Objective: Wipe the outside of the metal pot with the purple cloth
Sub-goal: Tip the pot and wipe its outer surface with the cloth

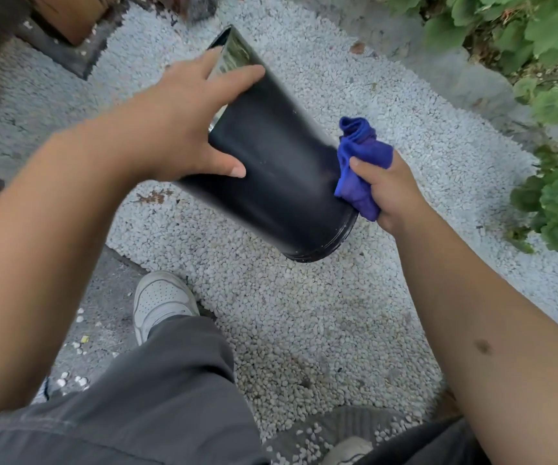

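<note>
Right now my left hand (183, 129) grips the tilted metal pot (270, 162) mid-frame, long axis running upper left to lower right. My right hand (385, 193) bunches the purple cloth (361, 169) against its right wall, nearest the base.

White gravel (304, 313) underfoot. Just left of it, grey paving (103, 313) under a white sneaker (161, 302) and grey trousers (156, 397). Beyond its far right edge, green leafy plants (539, 35). At its far left corner, a brown box (69, 18).
</note>
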The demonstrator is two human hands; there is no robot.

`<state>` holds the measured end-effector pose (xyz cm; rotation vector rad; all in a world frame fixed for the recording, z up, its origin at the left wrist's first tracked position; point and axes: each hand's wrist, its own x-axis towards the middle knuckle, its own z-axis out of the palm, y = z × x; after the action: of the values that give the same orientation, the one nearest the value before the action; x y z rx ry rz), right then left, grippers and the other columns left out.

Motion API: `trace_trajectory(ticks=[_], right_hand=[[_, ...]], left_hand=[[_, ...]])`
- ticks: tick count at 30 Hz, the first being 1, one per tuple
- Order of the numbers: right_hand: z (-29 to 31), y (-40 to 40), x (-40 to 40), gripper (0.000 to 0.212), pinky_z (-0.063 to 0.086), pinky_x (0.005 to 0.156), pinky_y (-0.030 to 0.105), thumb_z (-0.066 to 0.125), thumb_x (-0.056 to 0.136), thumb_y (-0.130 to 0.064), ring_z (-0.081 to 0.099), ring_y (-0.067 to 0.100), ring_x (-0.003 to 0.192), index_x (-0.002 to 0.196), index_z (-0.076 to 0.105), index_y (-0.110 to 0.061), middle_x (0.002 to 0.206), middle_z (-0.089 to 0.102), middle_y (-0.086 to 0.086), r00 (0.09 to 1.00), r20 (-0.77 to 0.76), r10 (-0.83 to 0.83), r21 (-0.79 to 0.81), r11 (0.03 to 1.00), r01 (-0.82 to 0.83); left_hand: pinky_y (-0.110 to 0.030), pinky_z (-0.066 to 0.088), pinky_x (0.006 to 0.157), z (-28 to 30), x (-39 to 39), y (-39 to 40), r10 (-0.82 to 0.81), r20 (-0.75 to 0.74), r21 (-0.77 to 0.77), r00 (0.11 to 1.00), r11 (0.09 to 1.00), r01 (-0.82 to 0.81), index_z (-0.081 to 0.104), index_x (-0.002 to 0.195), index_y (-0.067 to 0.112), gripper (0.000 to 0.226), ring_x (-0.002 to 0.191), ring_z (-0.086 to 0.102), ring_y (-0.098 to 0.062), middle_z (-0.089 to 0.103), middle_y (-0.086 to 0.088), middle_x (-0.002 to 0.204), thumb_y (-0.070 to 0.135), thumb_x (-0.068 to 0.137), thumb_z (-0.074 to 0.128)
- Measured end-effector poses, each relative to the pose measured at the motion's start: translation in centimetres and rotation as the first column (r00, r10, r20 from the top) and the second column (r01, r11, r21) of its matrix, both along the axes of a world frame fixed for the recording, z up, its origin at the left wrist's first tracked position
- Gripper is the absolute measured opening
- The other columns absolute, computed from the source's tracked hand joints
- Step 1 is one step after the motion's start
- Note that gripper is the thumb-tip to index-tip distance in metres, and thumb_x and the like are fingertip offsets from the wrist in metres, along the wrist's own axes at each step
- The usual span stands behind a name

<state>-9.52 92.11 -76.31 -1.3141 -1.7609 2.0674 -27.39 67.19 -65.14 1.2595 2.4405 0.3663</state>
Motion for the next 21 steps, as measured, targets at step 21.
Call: trace_trajectory(ticks=[21], right_hand=[[6.5, -6.5, -4.4, 0.056, 0.043, 0.094, 0.015, 0.068, 0.074, -0.025, 0.056, -0.008, 0.108, 0.122, 0.051, -0.047, 0.114, 0.061, -0.029, 0.903, -0.043, 0.427, 0.540, 0.771, -0.338]], left_hand=[[-0.044, 0.050, 0.085, -0.4, 2.9, 0.0, 0.038, -0.149, 0.030, 0.988, 0.999, -0.034, 0.012, 0.156, 0.035, 0.137, 0.118, 0.057, -0.042, -0.001, -0.004, 0.167, 0.032, 0.048, 0.098]])
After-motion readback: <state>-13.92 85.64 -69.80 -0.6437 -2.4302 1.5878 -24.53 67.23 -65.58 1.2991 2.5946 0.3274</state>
